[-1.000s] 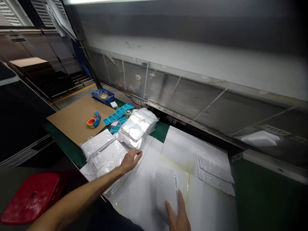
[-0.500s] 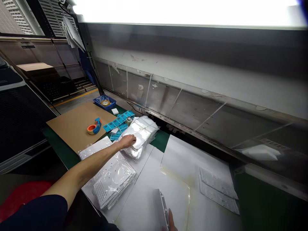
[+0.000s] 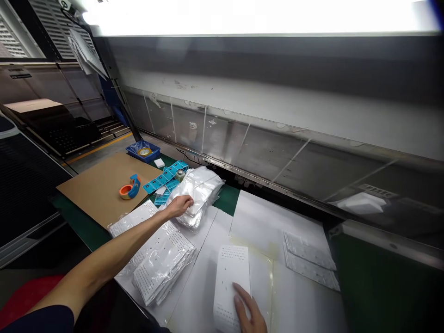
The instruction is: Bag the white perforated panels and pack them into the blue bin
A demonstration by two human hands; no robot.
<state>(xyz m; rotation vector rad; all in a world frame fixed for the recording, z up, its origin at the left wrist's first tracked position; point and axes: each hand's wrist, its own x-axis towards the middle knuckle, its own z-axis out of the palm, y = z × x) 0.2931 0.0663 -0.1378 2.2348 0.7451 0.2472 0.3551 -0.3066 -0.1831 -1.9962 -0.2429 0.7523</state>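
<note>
My left hand is reached out over a pile of clear plastic bags, its fingers pinched closed on the near edge of a bag. Low in the view, my right hand grips a white plate with small slots and holes, with fingertips resting on its face. The plate is tilted above the white work surface. Left of it lies a stack of similar slotted plates in clear bags, beneath and beside my left forearm.
Brown cardboard carries an orange and blue tape dispenser. Behind are a blue tray with a tape roll, and teal label strips. Two bagged plates lie at right. A metal-framed panel runs along the back.
My right hand has raised and turned the plate so its slotted face shows instead of its edge. My left hand stays at the bags. The whole view has shifted slightly.
</note>
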